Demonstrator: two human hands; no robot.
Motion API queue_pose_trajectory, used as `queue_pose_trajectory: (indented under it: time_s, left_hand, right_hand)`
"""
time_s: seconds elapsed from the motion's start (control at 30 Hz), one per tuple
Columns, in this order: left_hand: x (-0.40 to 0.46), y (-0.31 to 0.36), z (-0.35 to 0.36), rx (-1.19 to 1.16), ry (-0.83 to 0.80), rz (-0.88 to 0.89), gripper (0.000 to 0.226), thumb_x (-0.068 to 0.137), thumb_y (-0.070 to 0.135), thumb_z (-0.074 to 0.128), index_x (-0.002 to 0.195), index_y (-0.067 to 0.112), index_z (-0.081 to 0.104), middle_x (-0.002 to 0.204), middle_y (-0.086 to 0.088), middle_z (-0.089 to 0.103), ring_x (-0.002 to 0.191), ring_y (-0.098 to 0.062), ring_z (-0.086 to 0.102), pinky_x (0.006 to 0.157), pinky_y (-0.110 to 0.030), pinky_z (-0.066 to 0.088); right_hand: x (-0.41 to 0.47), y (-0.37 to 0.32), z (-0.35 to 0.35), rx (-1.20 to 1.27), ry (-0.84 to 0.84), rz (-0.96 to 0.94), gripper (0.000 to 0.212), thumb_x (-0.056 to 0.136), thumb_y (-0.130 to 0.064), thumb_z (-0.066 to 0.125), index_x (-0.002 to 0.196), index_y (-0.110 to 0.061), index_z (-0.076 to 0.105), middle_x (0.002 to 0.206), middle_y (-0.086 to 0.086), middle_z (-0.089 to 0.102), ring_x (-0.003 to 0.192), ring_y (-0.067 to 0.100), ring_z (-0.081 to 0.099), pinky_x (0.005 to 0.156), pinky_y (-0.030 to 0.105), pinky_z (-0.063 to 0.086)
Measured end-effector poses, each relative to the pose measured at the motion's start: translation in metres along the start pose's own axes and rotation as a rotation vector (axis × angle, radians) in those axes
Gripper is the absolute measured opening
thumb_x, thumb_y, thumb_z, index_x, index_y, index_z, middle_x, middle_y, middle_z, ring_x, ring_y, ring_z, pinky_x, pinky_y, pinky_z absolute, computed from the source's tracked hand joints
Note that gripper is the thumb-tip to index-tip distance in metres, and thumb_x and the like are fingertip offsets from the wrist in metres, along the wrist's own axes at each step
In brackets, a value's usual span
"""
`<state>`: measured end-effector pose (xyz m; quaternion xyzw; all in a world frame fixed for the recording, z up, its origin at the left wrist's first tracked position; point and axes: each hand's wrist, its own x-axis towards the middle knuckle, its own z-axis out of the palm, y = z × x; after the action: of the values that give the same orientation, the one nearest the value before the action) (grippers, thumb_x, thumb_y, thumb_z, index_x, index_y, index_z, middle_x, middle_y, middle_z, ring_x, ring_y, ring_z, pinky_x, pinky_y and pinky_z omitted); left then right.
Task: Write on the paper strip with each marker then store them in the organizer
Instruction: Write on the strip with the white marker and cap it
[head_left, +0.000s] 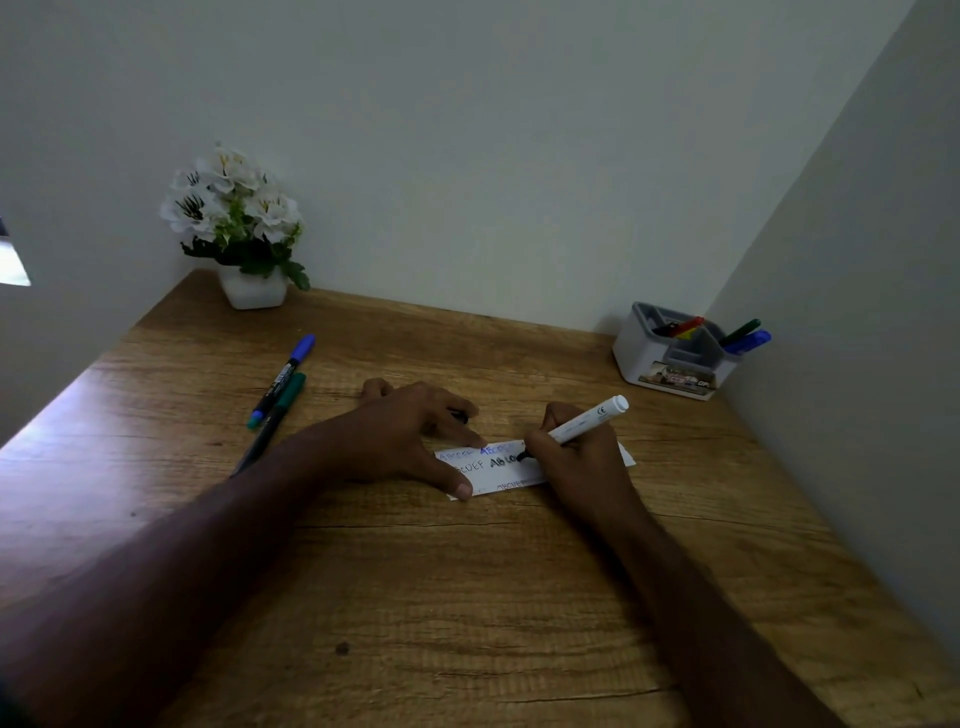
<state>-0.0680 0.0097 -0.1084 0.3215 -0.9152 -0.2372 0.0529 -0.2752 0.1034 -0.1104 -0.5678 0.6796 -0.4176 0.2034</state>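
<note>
Mostly wooden desk (467, 597), white corner walls (519, 156), flowerpot (253, 291).

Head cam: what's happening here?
A person is writing on the paper strip on the desk. The right hand grips a white marker, its black tip on the strip mid-word. The left hand presses the strip flat with spread fingers. The strip already has several lines of lettering. Two markers, blue-capped and green, lie to the left, not stored. The organizer at back right already holds red, green and blue markers.
</note>
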Motion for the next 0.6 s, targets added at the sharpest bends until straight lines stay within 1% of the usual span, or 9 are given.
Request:
queue_pose_trajectory:
  time_s: [0.17,0.23,0.3,0.37,0.43,0.5,0.6]
  left_hand:
    - [0.0008,-0.0001,0.0006,0.012,0.002,-0.001,0.061,0.072,0.072,0.061,0.129,0.053,0.050,0.152,0.022,0.026,0.140,-0.005,0.013,0.108,-0.045,0.002]
    - [-0.0001,0.0004,0.0004,0.022,0.005,0.004,0.060,0.073,0.070,0.061,0.129,0.053,0.050,0.153,0.022,0.026,0.139,-0.005,0.013,0.106,-0.044,0.002]
    - [-0.0004,0.0019,-0.0001,0.027,0.002,0.005,0.059,0.074,0.069,0.061,0.130,0.052,0.050,0.153,0.021,0.026,0.139,-0.005,0.013,0.106,-0.044,0.003]
    - [-0.0007,0.0030,-0.0006,0.022,0.000,-0.001,0.060,0.075,0.068,0.061,0.131,0.051,0.049,0.153,0.020,0.026,0.139,-0.005,0.012,0.107,-0.044,0.003]
    - [-0.0004,0.0022,-0.0005,0.017,-0.005,-0.002,0.060,0.075,0.068,0.061,0.131,0.051,0.049,0.153,0.020,0.025,0.140,-0.005,0.012,0.108,-0.044,0.002]
    - [0.0001,0.0007,0.0002,0.020,-0.008,0.000,0.061,0.074,0.069,0.061,0.131,0.051,0.049,0.153,0.021,0.025,0.141,-0.005,0.011,0.108,-0.045,0.000]
    - [0.0003,0.0002,0.0005,0.026,-0.005,-0.008,0.062,0.072,0.071,0.061,0.130,0.052,0.049,0.153,0.022,0.025,0.141,-0.005,0.011,0.108,-0.046,0.000]
  right_hand:
    - [0.0014,0.0001,-0.0004,-0.004,0.010,0.000,0.023,0.086,-0.015,0.066,0.069,-0.007,0.053,0.062,0.002,0.062,0.053,0.003,0.056,0.048,0.017,0.042]
    - [0.0010,0.0001,0.0000,0.003,-0.004,-0.005,0.023,0.086,-0.015,0.066,0.068,-0.009,0.053,0.061,-0.001,0.061,0.054,0.002,0.057,0.048,0.015,0.041]
    - [0.0009,0.0005,0.0011,-0.015,-0.017,-0.006,0.023,0.087,-0.016,0.066,0.068,-0.012,0.053,0.064,0.000,0.064,0.056,0.003,0.059,0.049,0.015,0.042]
    - [0.0016,0.0006,0.0000,-0.008,0.003,-0.008,0.021,0.087,-0.015,0.066,0.071,-0.007,0.055,0.066,0.004,0.066,0.057,0.005,0.061,0.049,0.016,0.043]
    - [0.0020,0.0011,-0.0026,0.033,0.035,-0.007,0.020,0.086,-0.011,0.065,0.074,0.002,0.055,0.063,0.003,0.062,0.056,0.003,0.057,0.047,0.016,0.042]
    - [0.0019,0.0010,-0.0040,0.043,0.042,-0.010,0.022,0.086,-0.010,0.065,0.074,0.005,0.054,0.061,0.001,0.057,0.055,0.002,0.055,0.047,0.017,0.040]
    - [0.0013,0.0003,-0.0008,0.000,0.024,-0.007,0.025,0.086,-0.013,0.066,0.068,-0.004,0.052,0.060,0.002,0.057,0.052,0.002,0.053,0.047,0.018,0.040]
